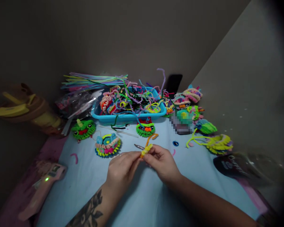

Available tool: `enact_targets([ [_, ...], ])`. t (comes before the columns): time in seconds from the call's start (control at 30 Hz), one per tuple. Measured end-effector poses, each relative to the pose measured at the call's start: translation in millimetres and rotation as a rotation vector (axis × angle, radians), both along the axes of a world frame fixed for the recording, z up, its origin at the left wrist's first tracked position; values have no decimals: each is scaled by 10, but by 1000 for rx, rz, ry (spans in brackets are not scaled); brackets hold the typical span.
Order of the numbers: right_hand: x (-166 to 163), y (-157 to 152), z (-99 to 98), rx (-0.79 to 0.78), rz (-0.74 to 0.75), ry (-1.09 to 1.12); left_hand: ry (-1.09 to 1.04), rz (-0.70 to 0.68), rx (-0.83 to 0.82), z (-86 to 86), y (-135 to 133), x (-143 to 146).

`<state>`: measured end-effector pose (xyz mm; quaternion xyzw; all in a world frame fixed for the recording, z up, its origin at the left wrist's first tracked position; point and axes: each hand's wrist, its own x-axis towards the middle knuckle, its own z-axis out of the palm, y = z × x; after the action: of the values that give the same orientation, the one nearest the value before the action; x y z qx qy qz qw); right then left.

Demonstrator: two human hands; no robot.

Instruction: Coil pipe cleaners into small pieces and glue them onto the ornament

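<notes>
Near the middle of the cloth, my left hand (123, 166) and my right hand (165, 162) are closed with their fingertips together on a small coiled yellow pipe cleaner piece (147, 149). An orange pipe cleaner strand (152, 137) shows just beyond it and curls away at the top. A pointed metal tip (139, 147) shows beside the fingers; the rest of that tool is hidden. Just beyond my hands sits a green fuzzy pipe cleaner figure (145, 129). To the left stands a multicoloured one (108, 145) with blue tufts on top.
A blue tray (129, 118) heaped with pipe cleaners stands at the back, beside a bundle of straight ones (94, 78). A pink glue gun (44, 192) with a green light lies left. A dark-labelled bottle (236, 167) lies right, near a yellow fuzzy piece (219, 144).
</notes>
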<state>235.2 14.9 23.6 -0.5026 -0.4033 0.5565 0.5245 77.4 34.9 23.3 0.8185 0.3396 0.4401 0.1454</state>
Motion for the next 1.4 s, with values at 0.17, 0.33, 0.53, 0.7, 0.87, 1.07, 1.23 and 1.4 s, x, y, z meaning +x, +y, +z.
enact_targets([
  [0.17, -7, -37, -63, -90, 5, 40, 39, -10, 17, -13, 19, 2],
  [0.33, -11, -46, -53, -66, 33, 76, 21, 9, -82, 2, 25, 14],
  [0.53, 34, -48, -35, 113, 26, -159, -217, 44, -561, 102, 28, 79],
  [0.7, 49, -44, -29, 174, -13, -276, -484, -47, -993, 153, 50, 150],
  [0.87, 60, -8, 5, 108, -36, -151, -680, -202, -1283, 134, 51, 169],
  [1.07, 78, 29, 61, 115, 103, -68, -768, -342, -1539, 126, 71, 159],
  [1.23, 84, 50, 68, 90, 36, -30, -575, -202, -1251, 110, 71, 155],
  [1.4, 63, 35, -10, 19, 42, 103, -130, -34, -436, 0, -7, 91],
])
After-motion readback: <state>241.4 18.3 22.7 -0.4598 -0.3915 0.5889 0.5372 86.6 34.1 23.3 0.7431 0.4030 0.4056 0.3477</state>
